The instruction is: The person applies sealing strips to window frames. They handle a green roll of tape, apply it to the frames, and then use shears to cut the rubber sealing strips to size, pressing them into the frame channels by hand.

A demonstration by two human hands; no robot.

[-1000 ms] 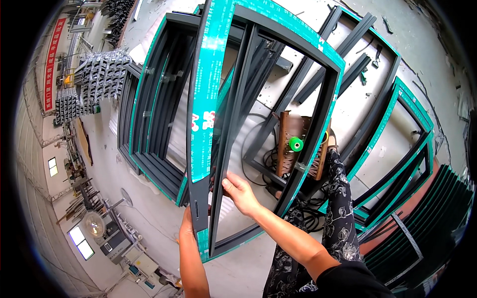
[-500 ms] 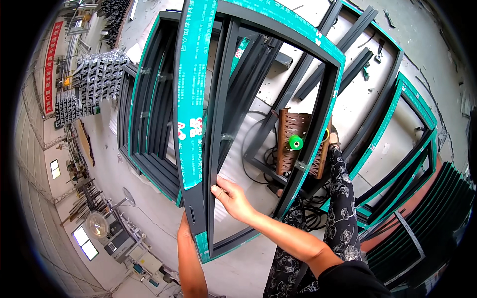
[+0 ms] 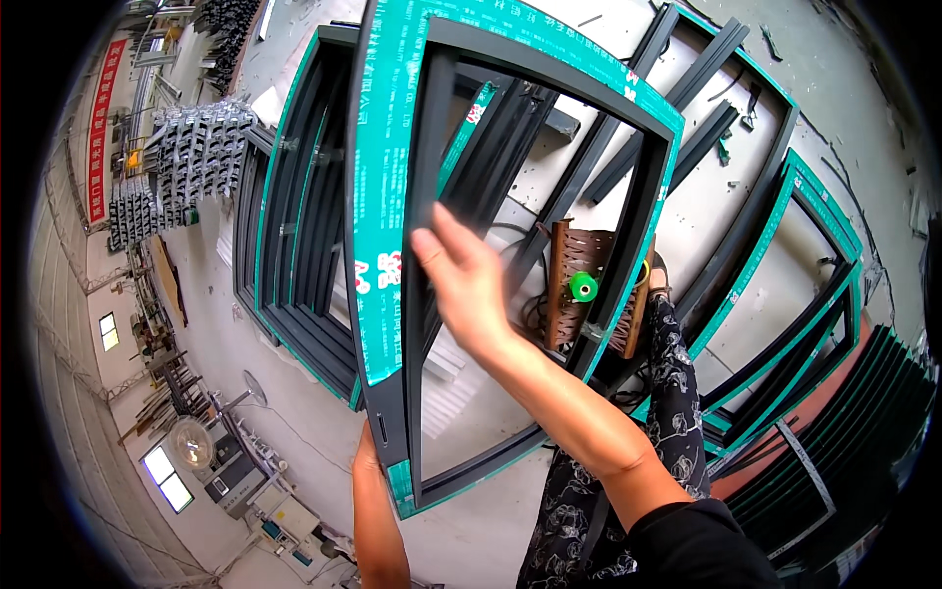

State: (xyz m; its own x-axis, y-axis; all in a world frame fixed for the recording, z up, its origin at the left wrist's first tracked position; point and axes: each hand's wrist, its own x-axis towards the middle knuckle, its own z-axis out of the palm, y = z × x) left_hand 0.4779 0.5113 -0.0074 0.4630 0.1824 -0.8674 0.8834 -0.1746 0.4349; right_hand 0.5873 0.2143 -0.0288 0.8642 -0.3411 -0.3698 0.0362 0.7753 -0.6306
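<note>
A dark grey window frame (image 3: 391,417) with green printed protective film (image 3: 378,196) stands tilted up in front of me. My left hand (image 3: 366,454) holds its lower left edge from behind, and the frame hides the fingers. Along the inner side of the left member runs a narrow dark strip (image 3: 415,393). My right hand (image 3: 461,275), blurred by motion, closes its thumb and fingertips on this strip about halfway up. The strip's upper end is also smeared.
More dark frames (image 3: 294,196) stack at the left; others with green film (image 3: 731,294) lie at the right. A brown slatted stool (image 3: 564,319) bears a green spool (image 3: 584,286). Dark profiles (image 3: 702,69) rest at the back. A pedestal fan (image 3: 191,444) stands far left.
My right hand has slid up along the strip from near the lower part of the frame to its middle. The strip's upper end has shifted slightly. My left hand stays in place.
</note>
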